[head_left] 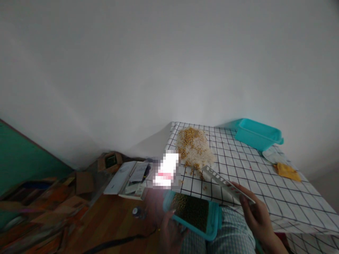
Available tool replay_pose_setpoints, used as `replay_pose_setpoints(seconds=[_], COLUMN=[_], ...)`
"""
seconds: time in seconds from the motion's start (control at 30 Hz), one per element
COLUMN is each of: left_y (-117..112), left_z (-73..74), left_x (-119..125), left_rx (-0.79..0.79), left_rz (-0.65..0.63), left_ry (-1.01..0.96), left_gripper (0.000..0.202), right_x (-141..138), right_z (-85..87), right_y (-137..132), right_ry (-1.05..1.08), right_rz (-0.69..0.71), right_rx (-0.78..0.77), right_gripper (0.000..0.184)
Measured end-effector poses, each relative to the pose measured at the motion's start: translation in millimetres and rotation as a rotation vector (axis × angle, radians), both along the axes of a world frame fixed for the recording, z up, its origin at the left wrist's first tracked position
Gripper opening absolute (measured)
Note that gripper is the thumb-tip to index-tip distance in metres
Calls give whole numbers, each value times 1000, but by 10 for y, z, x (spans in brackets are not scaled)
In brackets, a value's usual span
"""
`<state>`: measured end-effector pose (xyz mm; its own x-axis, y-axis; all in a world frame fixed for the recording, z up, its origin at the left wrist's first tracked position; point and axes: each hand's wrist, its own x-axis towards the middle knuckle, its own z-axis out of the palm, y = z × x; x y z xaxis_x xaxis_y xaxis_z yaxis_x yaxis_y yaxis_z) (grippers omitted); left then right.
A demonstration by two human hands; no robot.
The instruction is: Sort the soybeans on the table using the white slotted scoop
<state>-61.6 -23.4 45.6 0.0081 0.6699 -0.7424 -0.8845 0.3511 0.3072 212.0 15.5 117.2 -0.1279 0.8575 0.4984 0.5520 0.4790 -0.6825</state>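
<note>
My right hand [255, 211] is closed round the near end of a flat white card [225, 182] that reaches out over the table toward a heap of yellow beans mixed with white rice [194, 148]. My left hand [171, 231] grips the near rim of a teal tray [214, 225] resting on my lap, holding dark green beans [192, 211]. The heap lies on a black-and-white checked tablecloth [265, 176]. A few loose beans sit between the heap and the card.
A second teal tray [258, 134] stands at the table's far right by the white wall. A yellow cloth [287, 171] and a pale plate lie near it. Left of the table, on the wooden floor, are cardboard boxes [83, 181], an open white box [129, 178] and a small bottle [137, 211].
</note>
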Motion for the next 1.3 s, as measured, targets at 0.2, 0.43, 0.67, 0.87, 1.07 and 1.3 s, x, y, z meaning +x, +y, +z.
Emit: replay_pose_setpoints(seconds=[0.2, 0.43, 0.67, 0.87, 1.07, 1.3], left_y=[8, -5, -23, -17, -19, -43], left_z=[-5, 38, 16, 71, 26, -69], left_x=[-1, -7, -3, 1, -6, -10], left_rx=[-3, 4, 33, 16, 7, 49], left_rz=[0, -5, -14, -21, -26, -17], left_ry=[-11, 5, 15, 3, 3, 7], left_gripper=[16, 14, 15, 14, 17, 21], right_x=[-14, 3, -14, -24, -35, -38], right_z=[30, -25, -35, -10, -12, -8], right_y=[-24, -44, -78, -106, -129, -176], right_ry=[-25, 15, -16, 17, 2, 19], right_rz=[33, 35, 92, 37, 125, 110], right_rx=[9, 10, 27, 31, 12, 23], right_gripper=[41, 42, 42, 42, 42, 42])
